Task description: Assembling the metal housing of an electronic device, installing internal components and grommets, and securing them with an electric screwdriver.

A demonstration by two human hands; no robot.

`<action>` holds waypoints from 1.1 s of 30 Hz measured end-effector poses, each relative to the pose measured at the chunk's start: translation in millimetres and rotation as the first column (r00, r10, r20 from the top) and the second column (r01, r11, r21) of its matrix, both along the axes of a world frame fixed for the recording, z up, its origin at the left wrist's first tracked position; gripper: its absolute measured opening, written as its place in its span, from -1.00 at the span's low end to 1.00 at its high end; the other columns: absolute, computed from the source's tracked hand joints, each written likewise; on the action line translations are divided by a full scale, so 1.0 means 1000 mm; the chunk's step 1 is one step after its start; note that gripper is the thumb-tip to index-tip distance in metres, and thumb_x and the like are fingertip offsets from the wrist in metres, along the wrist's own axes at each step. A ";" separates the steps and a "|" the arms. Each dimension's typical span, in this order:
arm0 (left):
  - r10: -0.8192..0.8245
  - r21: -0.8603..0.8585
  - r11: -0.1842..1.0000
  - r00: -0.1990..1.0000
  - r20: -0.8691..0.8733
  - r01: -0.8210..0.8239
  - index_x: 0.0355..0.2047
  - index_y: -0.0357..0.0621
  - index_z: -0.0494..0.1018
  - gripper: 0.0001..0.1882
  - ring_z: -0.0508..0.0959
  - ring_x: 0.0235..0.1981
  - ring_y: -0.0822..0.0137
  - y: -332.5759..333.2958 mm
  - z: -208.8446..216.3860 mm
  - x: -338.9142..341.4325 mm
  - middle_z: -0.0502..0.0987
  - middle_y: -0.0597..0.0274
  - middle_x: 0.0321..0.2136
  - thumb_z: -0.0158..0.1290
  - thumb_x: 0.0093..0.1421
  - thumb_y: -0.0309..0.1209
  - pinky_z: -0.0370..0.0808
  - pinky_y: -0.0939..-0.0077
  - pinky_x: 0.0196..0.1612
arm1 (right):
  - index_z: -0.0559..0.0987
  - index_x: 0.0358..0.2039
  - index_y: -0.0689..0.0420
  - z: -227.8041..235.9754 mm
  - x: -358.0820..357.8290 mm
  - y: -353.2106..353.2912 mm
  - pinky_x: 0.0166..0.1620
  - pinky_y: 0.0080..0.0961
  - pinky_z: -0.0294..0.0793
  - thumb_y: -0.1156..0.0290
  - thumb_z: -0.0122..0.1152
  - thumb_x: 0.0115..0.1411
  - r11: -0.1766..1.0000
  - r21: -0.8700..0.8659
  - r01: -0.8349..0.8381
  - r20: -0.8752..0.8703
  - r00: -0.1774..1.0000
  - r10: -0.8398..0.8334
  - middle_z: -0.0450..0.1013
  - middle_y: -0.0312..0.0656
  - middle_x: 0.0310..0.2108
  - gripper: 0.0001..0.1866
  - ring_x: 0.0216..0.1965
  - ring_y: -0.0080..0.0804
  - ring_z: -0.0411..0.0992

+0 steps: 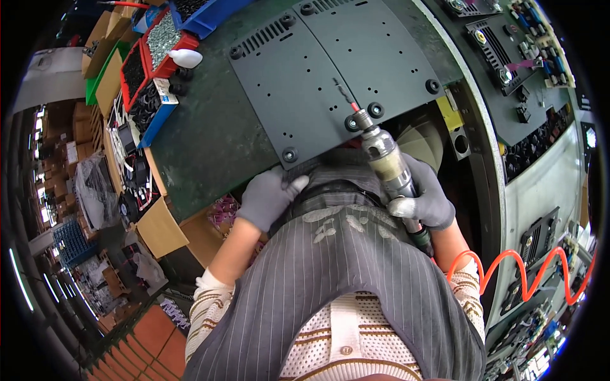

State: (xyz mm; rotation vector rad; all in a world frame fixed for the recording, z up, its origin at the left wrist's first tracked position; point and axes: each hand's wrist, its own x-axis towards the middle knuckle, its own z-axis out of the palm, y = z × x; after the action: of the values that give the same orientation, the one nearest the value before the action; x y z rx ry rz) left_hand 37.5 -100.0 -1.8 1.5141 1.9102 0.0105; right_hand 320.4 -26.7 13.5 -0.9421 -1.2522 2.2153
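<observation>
My right hand (426, 195), in a grey glove, is wrapped round an air screwdriver (386, 159). Its long bit points up and away over two dark grey metal panels (343, 54) lying side by side on the bench. Round black rubber feet (375, 110) sit at the panels' corners, some with a bright screw head in the centre. My left hand (270, 198), gloved too, is curled at the near left corner of the panels, beside a foot (290, 154). Its thumb points right; the other fingertips are hidden, as is anything within them.
Red bins (164, 38) of small screws and dark parts stand at the far left, with a white bottle (185, 58) beside them. A red coiled air hose (527, 279) trails right. Electronic assemblies (508, 54) lie on the metal-edged surface at right. An open carton (162, 232) sits below left.
</observation>
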 end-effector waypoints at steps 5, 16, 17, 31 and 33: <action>-0.018 0.438 0.898 0.993 0.119 -0.037 -0.33 -0.18 0.50 -0.59 0.52 -0.40 -0.12 -0.004 -0.043 0.010 0.51 -0.05 -0.51 -0.07 0.25 -0.06 0.45 0.11 -0.31 | 0.41 -0.09 0.30 0.007 0.009 -0.001 -0.37 -0.68 0.31 0.23 0.46 -0.31 0.997 0.008 0.073 0.020 0.997 -0.073 0.40 -0.32 -0.48 -0.26 -0.48 -0.64 0.32; -0.306 0.514 0.712 0.870 -0.386 0.479 -0.49 -0.21 0.37 -0.61 0.46 -0.55 -0.02 0.069 0.154 0.009 0.40 0.00 -0.60 0.09 0.13 -0.10 0.37 0.23 -0.50 | 0.41 -0.10 0.29 0.013 0.037 -0.008 -0.37 -0.68 0.31 0.09 0.48 -0.37 0.980 0.036 0.196 0.024 0.980 -0.197 0.40 -0.32 -0.45 -0.18 -0.46 -0.62 0.32; -0.309 0.464 0.760 0.881 -0.357 0.455 -0.50 -0.24 0.37 -0.61 0.47 -0.50 -0.05 0.079 0.153 0.012 0.41 -0.03 -0.59 0.09 0.13 -0.11 0.38 0.22 -0.44 | 0.42 -0.11 0.28 0.015 0.039 -0.010 -0.37 -0.68 0.31 0.09 0.48 -0.37 0.982 0.044 0.186 0.012 0.982 -0.187 0.40 -0.32 -0.45 -0.18 -0.46 -0.62 0.32; -0.313 0.301 0.865 0.901 -0.299 0.401 -0.48 -0.26 0.37 -0.58 0.47 -0.46 -0.08 0.113 0.127 0.015 0.43 -0.09 -0.58 0.13 0.09 -0.09 0.37 0.17 -0.39 | 0.42 -0.05 0.31 0.042 0.009 0.007 -0.24 -0.60 0.39 0.18 0.51 -0.21 0.989 0.024 -0.145 -0.020 0.989 0.146 0.41 -0.28 -0.34 -0.26 -0.34 -0.57 0.37; -0.315 0.306 0.864 0.903 -0.292 0.400 -0.49 -0.26 0.37 -0.58 0.47 -0.46 -0.08 0.113 0.127 0.014 0.43 -0.09 -0.59 0.13 0.09 -0.10 0.36 0.17 -0.39 | 0.42 -0.05 0.31 0.042 0.006 0.008 -0.24 -0.61 0.38 0.19 0.51 -0.22 0.992 0.014 -0.125 -0.014 0.992 0.125 0.40 -0.28 -0.33 -0.26 -0.34 -0.57 0.36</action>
State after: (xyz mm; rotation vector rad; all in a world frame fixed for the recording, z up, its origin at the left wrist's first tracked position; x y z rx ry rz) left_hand 51.7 13.4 125.6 2.1955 1.8371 0.0163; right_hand 326.9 -19.0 55.8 -0.8614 -1.3514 2.3017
